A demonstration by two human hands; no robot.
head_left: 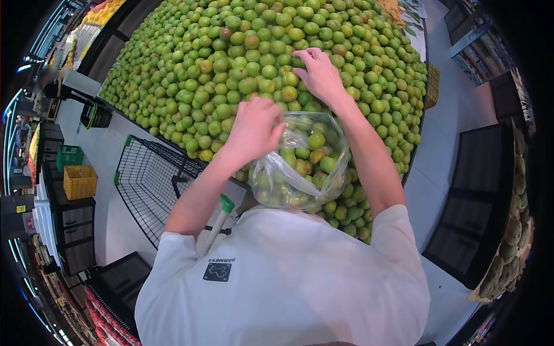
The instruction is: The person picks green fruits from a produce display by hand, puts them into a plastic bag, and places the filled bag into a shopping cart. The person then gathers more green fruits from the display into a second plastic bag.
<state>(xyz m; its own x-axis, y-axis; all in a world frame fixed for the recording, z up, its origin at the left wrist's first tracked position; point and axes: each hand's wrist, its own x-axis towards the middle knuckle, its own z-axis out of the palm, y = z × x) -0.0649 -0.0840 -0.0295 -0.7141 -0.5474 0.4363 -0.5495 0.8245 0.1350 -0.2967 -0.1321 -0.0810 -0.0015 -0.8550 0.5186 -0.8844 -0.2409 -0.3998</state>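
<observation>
A clear plastic bag holding many green and reddish round fruits rests against the near edge of a big heap of green fruits, its mouth open upward. My left hand is at the bag's upper left rim, over the heap, with its fingers curled; what they close on is hidden. Above and to the right of the bag, my right hand reaches over the heap, palm down, thumb and fingers apart, close to some fruits and holding none that shows.
A black wire shopping cart with green corners stands at the left. Beyond it are a yellow crate, a green basket and a black basket. Dark display stands line the right side.
</observation>
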